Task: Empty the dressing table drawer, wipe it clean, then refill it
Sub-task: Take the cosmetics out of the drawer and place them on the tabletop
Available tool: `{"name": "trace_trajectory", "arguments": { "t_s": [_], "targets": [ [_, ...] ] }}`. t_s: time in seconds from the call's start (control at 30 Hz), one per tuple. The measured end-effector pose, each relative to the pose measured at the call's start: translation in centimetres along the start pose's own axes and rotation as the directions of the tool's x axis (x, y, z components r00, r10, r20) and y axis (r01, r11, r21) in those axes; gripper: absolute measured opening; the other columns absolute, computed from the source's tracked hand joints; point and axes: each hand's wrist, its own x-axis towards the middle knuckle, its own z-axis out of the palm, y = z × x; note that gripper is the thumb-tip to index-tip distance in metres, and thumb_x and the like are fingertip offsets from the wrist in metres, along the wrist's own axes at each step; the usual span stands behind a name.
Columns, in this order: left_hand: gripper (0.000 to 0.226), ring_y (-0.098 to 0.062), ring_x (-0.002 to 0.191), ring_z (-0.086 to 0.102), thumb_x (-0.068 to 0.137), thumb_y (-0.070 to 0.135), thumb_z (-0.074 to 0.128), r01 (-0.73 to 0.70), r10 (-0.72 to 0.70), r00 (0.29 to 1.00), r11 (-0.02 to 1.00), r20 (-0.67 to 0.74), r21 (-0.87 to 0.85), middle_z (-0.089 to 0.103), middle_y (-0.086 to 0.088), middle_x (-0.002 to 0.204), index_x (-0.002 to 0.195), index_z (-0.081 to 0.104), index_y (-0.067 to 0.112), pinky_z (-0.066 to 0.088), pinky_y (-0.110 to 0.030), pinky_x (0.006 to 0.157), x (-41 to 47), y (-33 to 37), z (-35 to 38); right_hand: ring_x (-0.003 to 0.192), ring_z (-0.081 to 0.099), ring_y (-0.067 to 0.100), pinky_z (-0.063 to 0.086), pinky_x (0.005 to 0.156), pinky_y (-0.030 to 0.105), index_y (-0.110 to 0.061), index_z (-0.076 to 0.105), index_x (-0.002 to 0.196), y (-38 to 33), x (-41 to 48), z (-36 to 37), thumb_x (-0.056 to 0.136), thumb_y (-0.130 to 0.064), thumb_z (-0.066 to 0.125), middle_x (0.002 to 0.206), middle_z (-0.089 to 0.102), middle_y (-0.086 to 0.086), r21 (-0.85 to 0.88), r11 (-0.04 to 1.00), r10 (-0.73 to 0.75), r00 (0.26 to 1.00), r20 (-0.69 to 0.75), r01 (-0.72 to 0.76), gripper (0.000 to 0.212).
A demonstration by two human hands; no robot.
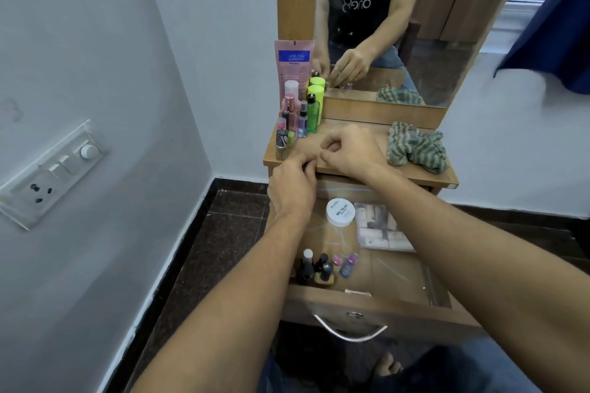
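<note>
You are holding both hands over the front of the dressing table top (415,175), above the open drawer (399,277). Your left hand (292,183) is hovering at the table's front edge with its fingers curled in tight. Your right hand (352,148) is resting on the wood just beside it, fingertips tucked toward the thumb. Whether either hand is pinching something small cannot be told, since the curled fingers are hiding it. The drawer is standing pulled out toward you, its metal handle (349,333) facing your legs. It is holding a white round jar (340,211) near the back, with a clear pouch of rolls (381,226) just to the jar's right. A group of small bottles (322,266) is standing in its front left corner. On the table top a cluster of bottles and sprays (300,112) is crowding the left side in front of a tall pink tube (293,60), and a crumpled green striped cloth (415,147) is lying at the right, below the mirror (415,25).
</note>
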Motion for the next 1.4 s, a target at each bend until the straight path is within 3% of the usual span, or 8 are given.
{"name": "trace_trajectory", "arguments": {
  "t_s": [0.1, 0.27, 0.4, 0.53, 0.8, 1.03, 1.2, 1.4],
  "targets": [
    [0.023, -0.026, 0.103, 0.068, 0.097, 0.038, 0.063, -0.001, -0.003, 0.996, 0.999, 0.088, 0.045, 0.076, 0.007, 0.112, 0.117, 0.073, 0.043, 0.057, -0.039, 0.083, -0.1, -0.1, -0.7, 0.065, 0.063, -0.005, 0.046, 0.064, 0.019, -0.029, 0.074, 0.079, 1.0, -3.2, -0.7, 0.082, -0.024, 0.075, 0.067, 0.068, -0.015, 0.042, 0.997, -0.068, 0.981, 0.183, 0.061, 0.006],
    [0.028, -0.021, 0.121, 0.062, 0.100, 0.035, 0.061, -0.020, -0.010, 0.971, 0.992, 0.239, 0.123, 0.068, 0.011, 0.133, 0.126, 0.070, 0.040, 0.052, -0.034, 0.094, 0.4, 0.9, -2.2, 0.064, 0.060, -0.012, 0.038, 0.057, 0.003, -0.030, 0.077, 0.085, 2.0, -8.5, -1.9, 0.080, -0.027, 0.074, 0.072, 0.069, -0.018, -0.041, 0.989, -0.113, 0.895, 0.431, 0.145, 0.006],
    [0.033, -0.019, 0.133, 0.054, 0.101, 0.034, 0.059, -0.039, -0.028, 0.934, 0.983, 0.357, 0.180, 0.058, 0.012, 0.146, 0.133, 0.067, 0.033, 0.048, -0.037, 0.106, 0.8, 1.9, -3.1, 0.063, 0.055, -0.008, 0.046, 0.066, 0.016, -0.029, 0.076, 0.094, 2.6, -11.1, -2.0, 0.075, -0.029, 0.075, 0.066, 0.064, -0.020, -0.196, 0.961, -0.063, 0.844, 0.532, 0.195, 0.019],
    [0.040, -0.024, 0.140, 0.047, 0.102, 0.030, 0.055, -0.071, -0.035, 0.892, 0.974, 0.451, 0.215, 0.046, 0.008, 0.157, 0.142, 0.059, 0.031, 0.042, -0.042, 0.113, 0.3, 2.5, -3.8, 0.086, 0.061, 0.008, 0.043, 0.063, 0.020, -0.032, 0.072, 0.105, 3.0, -12.3, -1.7, 0.075, -0.039, 0.077, 0.086, 0.071, -0.016, -0.268, 0.935, -0.046, 0.830, 0.556, 0.232, 0.032],
    [0.049, -0.027, 0.142, 0.043, 0.104, 0.027, 0.050, -0.049, -0.045, 0.864, 0.984, 0.502, 0.173, 0.044, -0.001, 0.159, 0.153, 0.045, 0.031, 0.038, -0.040, 0.116, -0.7, 2.1, -3.7, 0.087, 0.066, 0.017, 0.055, 0.079, 0.029, -0.026, 0.075, 0.098, 3.9, -13.5, -0.1, 0.079, -0.027, 0.074, 0.089, 0.074, -0.005, -0.259, 0.932, -0.067, 0.821, 0.567, 0.254, 0.019],
    [0.039, -0.024, 0.129, 0.055, 0.106, 0.022, 0.048, -0.024, -0.016, 0.929, 0.994, 0.371, 0.103, 0.056, 0.002, 0.148, 0.140, 0.060, 0.036, 0.047, -0.035, 0.103, 0.0, 1.6, -3.6, 0.080, 0.066, 0.010, 0.055, 0.077, 0.028, -0.026, 0.076, 0.090, 3.5, -11.6, -2.1, 0.077, -0.031, 0.074, 0.083, 0.074, -0.009, -0.202, 0.958, -0.104, 0.902, 0.419, 0.204, 0.014],
    [0.034, -0.022, 0.115, 0.063, 0.105, 0.024, 0.048, 0.012, -0.023, 0.981, 0.998, 0.191, 0.059, 0.069, 0.005, 0.130, 0.130, 0.067, 0.037, 0.047, -0.028, 0.082, -0.6, 1.1, -2.5, 0.063, 0.064, 0.000, 0.051, 0.059, 0.025, -0.027, 0.069, 0.071, 0.9, -6.9, -4.9, 0.070, -0.033, 0.080, 0.066, 0.069, -0.011, -0.001, 0.998, -0.066, 0.982, 0.177, 0.067, 0.012],
    [0.037, -0.024, 0.096, 0.067, 0.104, 0.025, 0.045, 0.024, -0.034, 0.994, 0.996, 0.103, 0.091, 0.074, -0.001, 0.109, 0.127, 0.064, 0.047, 0.055, -0.037, 0.079, -1.3, 0.3, -1.3, 0.073, 0.064, 0.008, 0.054, 0.066, 0.031, -0.025, 0.068, 0.069, -2.4, -0.1, -5.1, 0.067, -0.035, 0.080, 0.068, 0.068, -0.011, 0.051, 0.998, 0.030, 0.996, -0.081, -0.026, 0.016]
  ]
}}
